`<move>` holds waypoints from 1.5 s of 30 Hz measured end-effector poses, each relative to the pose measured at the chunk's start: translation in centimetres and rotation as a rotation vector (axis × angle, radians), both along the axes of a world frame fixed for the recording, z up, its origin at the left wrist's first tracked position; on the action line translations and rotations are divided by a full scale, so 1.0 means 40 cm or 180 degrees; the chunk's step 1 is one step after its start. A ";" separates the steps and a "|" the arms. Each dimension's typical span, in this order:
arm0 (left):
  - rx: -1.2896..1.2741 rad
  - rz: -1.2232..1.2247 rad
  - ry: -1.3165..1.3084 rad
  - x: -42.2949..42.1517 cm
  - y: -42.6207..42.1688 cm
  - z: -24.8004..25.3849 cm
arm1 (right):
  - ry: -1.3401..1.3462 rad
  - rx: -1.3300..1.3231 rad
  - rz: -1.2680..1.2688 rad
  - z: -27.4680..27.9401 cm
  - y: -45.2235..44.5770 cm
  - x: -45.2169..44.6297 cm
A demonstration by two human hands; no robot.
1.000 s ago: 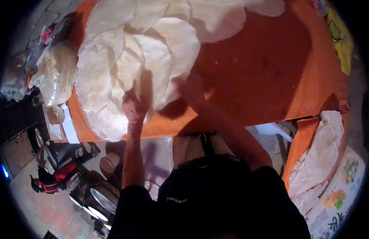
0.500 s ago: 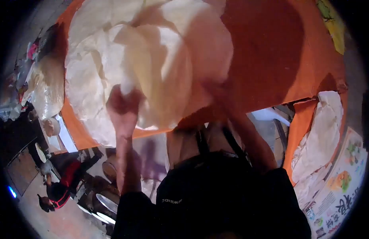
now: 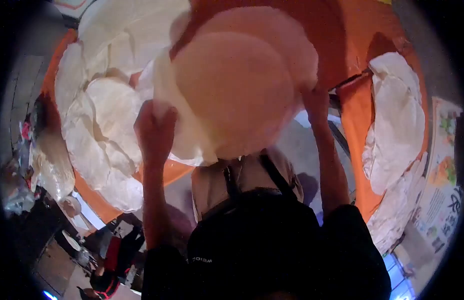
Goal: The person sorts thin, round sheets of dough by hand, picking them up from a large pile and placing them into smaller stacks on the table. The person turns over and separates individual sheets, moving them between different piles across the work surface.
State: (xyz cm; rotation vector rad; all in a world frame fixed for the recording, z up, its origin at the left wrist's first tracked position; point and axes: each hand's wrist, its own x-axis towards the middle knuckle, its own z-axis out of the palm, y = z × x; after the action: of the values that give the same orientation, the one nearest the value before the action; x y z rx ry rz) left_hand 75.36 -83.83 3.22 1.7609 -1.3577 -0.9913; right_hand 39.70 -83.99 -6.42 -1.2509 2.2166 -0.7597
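Note:
A thin, round, pale flatbread [image 3: 234, 92] is spread between my two hands, raised in front of my body. My left hand [image 3: 156, 127] is closed on the folded left side of the sheet. At the opposite edge, my right hand [image 3: 316, 102] grips the rim, though its fingertips are partly hidden behind it. Left of my left hand, more flatbreads [image 3: 114, 107] lie overlapping and creased on the orange-covered table [image 3: 364, 35]. Light shows through the held sheet, and its lower edge hangs near my waist.
Folded flatbreads [image 3: 399, 120] lie on an orange cloth at the right, beside a printed bag [image 3: 442, 175] with Chinese characters. A clear plastic bag [image 3: 52, 167] is at the left. Lower left, another person [image 3: 112, 265] in black and red is at some distance.
My right hand has moved out to the right and now holds the flatbread's edge. The sheet has opened out between my hands and come away from the pile. The view has shifted.

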 end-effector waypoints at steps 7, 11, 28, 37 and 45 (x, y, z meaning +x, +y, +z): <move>0.0083 -0.0524 -0.0230 -0.166 -0.016 -0.079 | 0.0561 -0.0646 0.0850 -0.076 0.106 -0.015; 0.0251 -0.0688 0.0060 -0.217 -0.009 -0.144 | -0.1241 0.0180 0.0050 -0.041 0.116 0.049; 0.0749 -0.1327 0.0430 -0.351 -0.027 -0.169 | -0.4383 0.0228 -0.0448 -0.029 0.075 0.153; 0.0314 -0.0922 0.0749 -0.238 -0.036 -0.235 | -0.2529 -0.0278 0.0236 0.011 0.056 0.162; 0.1009 -0.0219 0.2104 0.065 -0.117 -0.082 | -0.0240 -0.0997 -0.0001 0.211 0.105 -0.209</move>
State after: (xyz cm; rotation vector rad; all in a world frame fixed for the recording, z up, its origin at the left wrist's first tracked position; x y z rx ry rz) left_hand 77.97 -88.52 -0.07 1.3976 -0.8705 -1.7115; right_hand 31.35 -79.80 2.02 -1.3395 2.0932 -1.1696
